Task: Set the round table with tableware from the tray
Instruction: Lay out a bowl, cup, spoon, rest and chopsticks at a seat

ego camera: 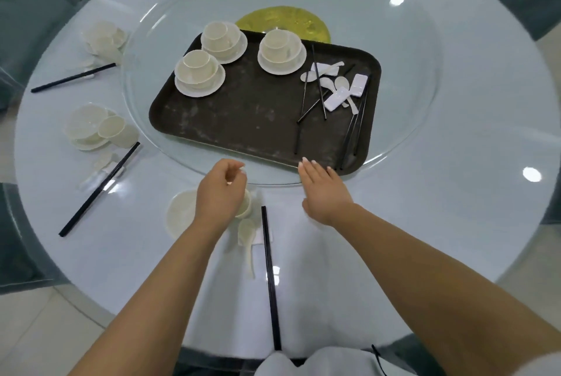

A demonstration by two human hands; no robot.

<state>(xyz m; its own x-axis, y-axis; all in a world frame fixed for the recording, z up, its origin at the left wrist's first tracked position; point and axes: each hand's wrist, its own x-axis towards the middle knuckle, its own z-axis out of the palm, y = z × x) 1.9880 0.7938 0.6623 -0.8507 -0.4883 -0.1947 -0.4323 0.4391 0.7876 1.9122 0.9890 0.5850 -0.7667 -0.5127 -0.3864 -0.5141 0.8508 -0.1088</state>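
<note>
Black chopsticks [270, 278] lie nearest, below the tray [243, 120]. Left hand [220, 196] loosely curled, grasping nothing, over a cup [244, 208]; right hand [323, 190] flat, fingers straight, at the tray's near edge.

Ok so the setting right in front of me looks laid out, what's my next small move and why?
Probably reach the right hand, open and already at the tray's near edge, to the nearest stacked set. Three sets remain on the tray, and the left hand appears to hold nothing.

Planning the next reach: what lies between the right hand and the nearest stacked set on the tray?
Head view: only bare tray between the right hand and stacked set.
</note>
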